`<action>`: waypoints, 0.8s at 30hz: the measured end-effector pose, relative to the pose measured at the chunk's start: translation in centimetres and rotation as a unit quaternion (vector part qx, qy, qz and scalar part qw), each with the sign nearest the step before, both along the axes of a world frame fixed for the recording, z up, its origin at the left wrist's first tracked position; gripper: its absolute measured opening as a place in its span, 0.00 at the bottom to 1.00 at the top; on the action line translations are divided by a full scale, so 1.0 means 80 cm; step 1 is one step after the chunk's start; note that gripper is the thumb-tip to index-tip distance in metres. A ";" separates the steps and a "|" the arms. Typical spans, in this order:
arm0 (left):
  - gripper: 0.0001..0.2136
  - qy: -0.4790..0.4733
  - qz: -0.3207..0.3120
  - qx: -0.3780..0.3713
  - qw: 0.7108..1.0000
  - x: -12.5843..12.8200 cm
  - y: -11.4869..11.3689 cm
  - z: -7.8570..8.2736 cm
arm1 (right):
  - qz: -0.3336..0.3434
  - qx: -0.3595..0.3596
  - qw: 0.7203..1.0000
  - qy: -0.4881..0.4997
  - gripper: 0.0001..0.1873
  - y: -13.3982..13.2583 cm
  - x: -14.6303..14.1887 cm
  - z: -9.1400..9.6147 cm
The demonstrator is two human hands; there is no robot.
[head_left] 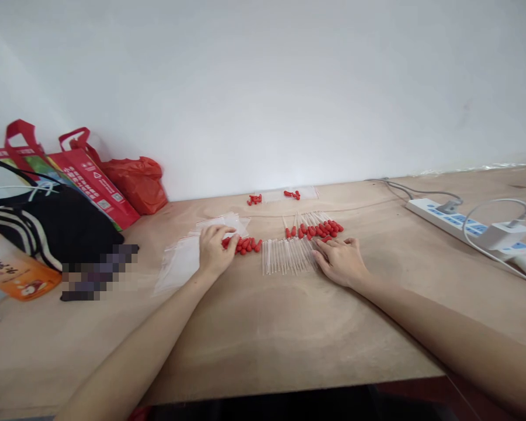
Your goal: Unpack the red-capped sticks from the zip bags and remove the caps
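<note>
Bulbs (248, 246), small and red, lie in a loose pile on the surface (263, 339), right at the fingertips of the left hand (220, 248). That hand is curled, thumb and forefinger narrow over the near side of the pile; whether it pinches one bulb, I cannot tell. The right hand (341, 263) rests with its fingers bent at the right end of a row of clear tubes (284, 257); its fingertips are partly hidden, so I cannot tell if it has hold of a tube. Just beyond the row lie red-ended tubes (322, 228), their red ends toward the person.

To handle these well, it seems best to lift one bulb by its sides, lightly, with its opening clear of the fingers. A tube is better taken from the outer end of the row, so its neighbours lie undisturbed, and gripped close to the end that meets the bulb, since so slender a piece may flex or snap. Push straight, with a slight twist. The left wrist should pass lightly over the clear bags (179, 263) beside it, which could slide.
</note>
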State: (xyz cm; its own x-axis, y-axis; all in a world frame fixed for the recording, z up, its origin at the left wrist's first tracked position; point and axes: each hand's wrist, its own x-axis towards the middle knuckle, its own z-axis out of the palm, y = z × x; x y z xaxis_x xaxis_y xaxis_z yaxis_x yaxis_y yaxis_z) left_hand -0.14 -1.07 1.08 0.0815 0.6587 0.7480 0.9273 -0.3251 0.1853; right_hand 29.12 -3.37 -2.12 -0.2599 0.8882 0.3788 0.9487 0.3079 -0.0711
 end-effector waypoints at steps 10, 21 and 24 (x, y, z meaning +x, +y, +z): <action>0.15 0.086 0.042 -0.267 0.959 0.133 0.055 0.010 | 0.034 0.017 0.999 0.035 0.36 -0.002 -0.005 0.003; 0.17 0.071 0.110 -0.295 0.947 0.170 0.088 0.007 | -0.026 0.071 0.983 0.167 0.20 0.015 0.014 -0.001; 0.13 0.082 0.091 -0.243 0.962 0.155 0.067 0.016 | -0.017 0.109 0.976 0.186 0.20 0.015 0.015 -0.001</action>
